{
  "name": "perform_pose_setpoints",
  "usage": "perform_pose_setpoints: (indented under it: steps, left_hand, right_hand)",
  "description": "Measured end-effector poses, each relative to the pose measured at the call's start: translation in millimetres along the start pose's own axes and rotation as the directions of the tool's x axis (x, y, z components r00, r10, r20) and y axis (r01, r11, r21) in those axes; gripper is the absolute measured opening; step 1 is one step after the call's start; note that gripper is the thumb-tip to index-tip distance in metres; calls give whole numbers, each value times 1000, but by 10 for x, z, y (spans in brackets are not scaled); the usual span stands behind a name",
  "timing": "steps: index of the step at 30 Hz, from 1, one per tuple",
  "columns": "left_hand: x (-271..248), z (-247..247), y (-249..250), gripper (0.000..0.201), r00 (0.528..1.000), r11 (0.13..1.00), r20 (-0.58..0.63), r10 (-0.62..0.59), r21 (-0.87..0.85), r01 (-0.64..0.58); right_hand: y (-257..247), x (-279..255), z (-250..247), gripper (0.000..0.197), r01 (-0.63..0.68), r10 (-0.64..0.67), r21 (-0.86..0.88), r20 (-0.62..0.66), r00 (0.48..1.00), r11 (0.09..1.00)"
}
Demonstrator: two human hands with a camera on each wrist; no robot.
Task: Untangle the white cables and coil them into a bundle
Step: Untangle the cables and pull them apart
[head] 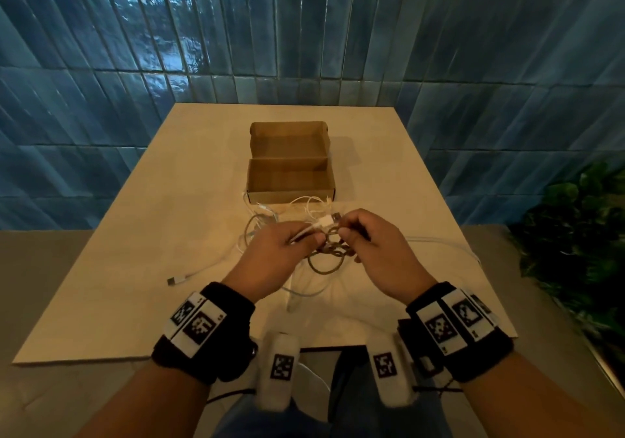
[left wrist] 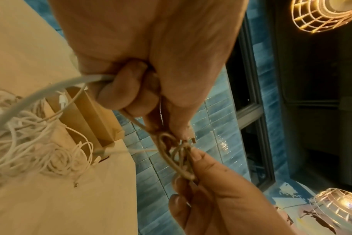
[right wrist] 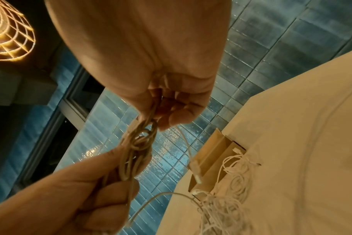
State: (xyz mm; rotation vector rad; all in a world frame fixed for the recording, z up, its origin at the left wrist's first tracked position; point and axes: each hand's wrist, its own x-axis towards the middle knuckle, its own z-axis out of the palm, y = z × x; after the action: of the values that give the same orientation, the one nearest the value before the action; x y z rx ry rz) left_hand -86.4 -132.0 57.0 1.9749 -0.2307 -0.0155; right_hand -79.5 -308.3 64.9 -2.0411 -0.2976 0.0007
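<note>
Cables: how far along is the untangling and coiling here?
Done: nothing bundled; the box looks empty. In hand: the left hand and right hand pinch a knot of looped cable above the table. Left: the pile beside the box remains tangled, and loose ends trail across the table.

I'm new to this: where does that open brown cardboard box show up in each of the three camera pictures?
Head view: the open brown cardboard box sits mid-table, just beyond both hands.
Left wrist view: the box is left of centre, tipped by the camera angle, behind the left hand.
Right wrist view: the box lies right of centre, at the table edge.
Shared landmark: the loose pile of white cables touching the box's near wall.
</note>
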Motion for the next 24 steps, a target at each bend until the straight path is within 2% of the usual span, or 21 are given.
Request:
perform_pose_setpoints:
  steps: [3,7,9,12,14,18,24]
  left_hand:
    - [-9,-16,16,21,1000,1000,4,20,7,-20]
    - [-43,-27,-26,23,997,999,-75,6,-39,-9]
    - [-60,-5,-23,22,995,998,-101,9,-60,-15]
    - [-79,29,-1,20,993,980,-111,-42,-197,20]
    - [-88,33,2,21,991,961,-97,-89,-270,59]
    - [-98,62,-29,23,990,955,-67,-122,-278,99]
    - [-107,71,-75,25,980,929,-81,-182,-342,144]
  right_hand:
    - [21,-6,14,6,-11,12,-15,37,999,1000]
    - [106,16,-2,12,113,-99,-276,64,993,955]
    - [102,15,0,12,127,-116,-330,53,992,936]
    - [69,25,6,8,101,-80,-374,70,994,922]
    - [77,50,-5,8,65,-33,-368,92,995,928]
    - [121,63,-25,9,-11,48,-309,113,992,951]
    - [108,17,-7,11,-43,50,-181,36,998,983]
